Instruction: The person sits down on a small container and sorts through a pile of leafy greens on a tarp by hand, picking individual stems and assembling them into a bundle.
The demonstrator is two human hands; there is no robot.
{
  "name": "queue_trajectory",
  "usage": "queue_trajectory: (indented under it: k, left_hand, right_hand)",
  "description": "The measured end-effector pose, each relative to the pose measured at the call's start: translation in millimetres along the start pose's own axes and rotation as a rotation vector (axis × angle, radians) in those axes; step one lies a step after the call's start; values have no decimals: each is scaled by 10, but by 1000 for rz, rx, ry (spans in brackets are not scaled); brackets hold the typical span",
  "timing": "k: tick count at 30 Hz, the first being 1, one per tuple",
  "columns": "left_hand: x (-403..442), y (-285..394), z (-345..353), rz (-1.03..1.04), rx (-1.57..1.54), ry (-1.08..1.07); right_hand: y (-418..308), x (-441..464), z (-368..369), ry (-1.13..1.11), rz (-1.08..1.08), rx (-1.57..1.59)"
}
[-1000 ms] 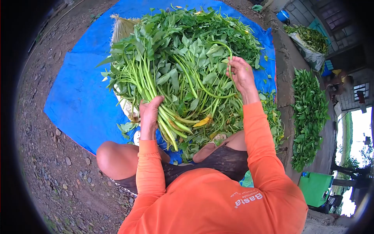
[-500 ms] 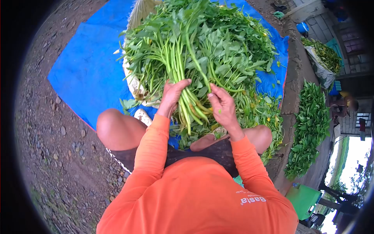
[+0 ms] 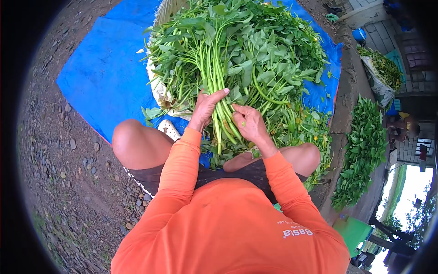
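Observation:
My left hand (image 3: 207, 108) is closed around a bunch of water spinach (image 3: 213, 68), its thumb lying across the stems. The long green stems fan up into leaves, and their cut ends hang below the hand, some of them yellowish. Close against the right side of the bunch, my right hand (image 3: 251, 123) has its fingers pinched at the stems; its fingertips are partly hidden. Behind both hands lies a large heap of water spinach (image 3: 278, 59), partly over a pale sack (image 3: 159, 91).
A blue tarp (image 3: 105, 68) spreads under the heap, with stony ground (image 3: 77, 182) at left. Loose yellowing leaves (image 3: 315, 132) lie by my right knee. Right of a concrete edge are a row of greens (image 3: 362, 150), a filled sack (image 3: 381, 82), a green container (image 3: 351, 233) and another person (image 3: 404, 125).
My right hand has moved left to the bunch, bringing the separate stem it held alongside the others. My left hand keeps its hold in nearly the same place.

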State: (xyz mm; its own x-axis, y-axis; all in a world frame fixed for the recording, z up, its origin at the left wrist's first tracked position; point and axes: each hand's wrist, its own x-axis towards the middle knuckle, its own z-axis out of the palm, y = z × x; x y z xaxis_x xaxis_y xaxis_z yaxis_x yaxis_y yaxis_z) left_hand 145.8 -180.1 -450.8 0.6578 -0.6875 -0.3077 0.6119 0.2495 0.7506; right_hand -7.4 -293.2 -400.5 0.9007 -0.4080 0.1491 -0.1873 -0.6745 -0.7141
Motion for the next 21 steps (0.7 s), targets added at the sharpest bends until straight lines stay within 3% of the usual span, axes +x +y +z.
queue_trajectory:
  k: [4,5,8,9,12,15,21]
  left_hand:
    - [30,-128,-25,42,154,0]
    - [31,-151,-44,33,196,-14]
    - [196,-388,-110,78,250,23]
    - [185,-386,-93,81,242,19]
    - [3,-154,99,48,211,-32]
    - [-35,-77,191,88,165,-75]
    - [-60,-65,146,105,196,-27]
  right_hand:
    - [-137,-44,-49,-175,98,-24]
    - [-31,-72,2,-163,40,3]
    - [-121,117,-199,-140,129,67]
    - [-153,228,-223,13,151,4]
    - [-232,603,-315,175,-185,-50]
    - [-49,829,-249,101,-381,-177]
    - [44,848,-192,71,-351,-235]
